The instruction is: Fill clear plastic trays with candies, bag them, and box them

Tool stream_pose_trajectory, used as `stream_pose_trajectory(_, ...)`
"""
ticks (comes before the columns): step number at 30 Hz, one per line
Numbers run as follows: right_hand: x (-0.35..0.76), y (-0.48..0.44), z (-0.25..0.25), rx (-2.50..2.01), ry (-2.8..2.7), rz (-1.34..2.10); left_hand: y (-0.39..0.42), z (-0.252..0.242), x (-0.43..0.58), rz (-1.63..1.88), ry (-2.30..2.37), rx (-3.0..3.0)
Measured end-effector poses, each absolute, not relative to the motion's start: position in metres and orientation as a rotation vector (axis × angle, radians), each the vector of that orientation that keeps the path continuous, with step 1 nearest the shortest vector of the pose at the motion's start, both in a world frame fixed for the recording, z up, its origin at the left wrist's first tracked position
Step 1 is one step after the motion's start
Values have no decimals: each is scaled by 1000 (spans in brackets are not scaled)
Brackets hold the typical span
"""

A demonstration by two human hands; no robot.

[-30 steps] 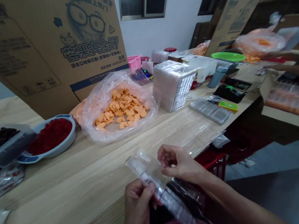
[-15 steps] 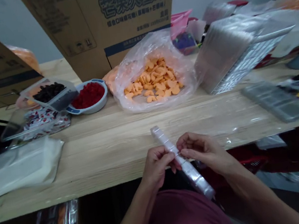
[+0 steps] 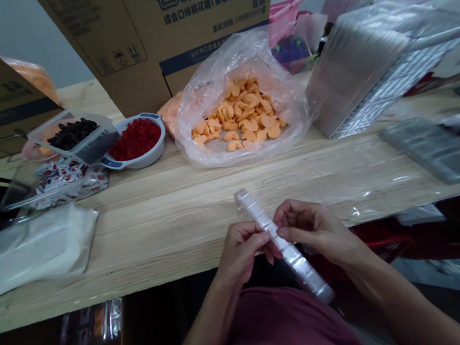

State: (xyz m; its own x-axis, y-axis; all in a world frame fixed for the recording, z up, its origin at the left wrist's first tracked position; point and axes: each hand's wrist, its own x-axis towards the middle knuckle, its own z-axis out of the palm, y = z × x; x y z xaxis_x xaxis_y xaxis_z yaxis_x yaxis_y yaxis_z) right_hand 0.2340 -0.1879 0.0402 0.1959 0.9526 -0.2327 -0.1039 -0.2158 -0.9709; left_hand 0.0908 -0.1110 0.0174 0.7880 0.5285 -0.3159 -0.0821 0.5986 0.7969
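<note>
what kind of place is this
Likely a small candy-packing workroom: printed cardboard cartons, an open bag of orange candies beside stacked clear trays, and the left hand and right hand holding a clear compartment strip.
</note>
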Motion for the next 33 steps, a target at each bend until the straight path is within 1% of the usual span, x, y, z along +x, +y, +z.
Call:
stream_pose_trajectory(5,227,-186,49,-1439,-1025,1179,-119,26,94,484,752,949)
stream_pose_trajectory(9,218,-186,56,-1508,-1070,1128,-125,28,90,498,756,957)
stream_pose_trajectory(18,196,-170,50,-1372,-920,1276,-114,29,61,479,740,1062)
stream_pose_trajectory(22,193,-163,51,-1353,-906,1244,-107,29,50,503,749,1049)
stream_pose_trajectory(26,193,-161,54,-1454,-989,1047,-97,28,40,517,692,985)
stream_pose_trajectory(31,190,-151,37,-1869,-1307,556,-85,25,30,542,716,954)
stream_pose_trajectory(33,190,-146,26,-1996,-1374,435,-81,23,30,538,727,941)
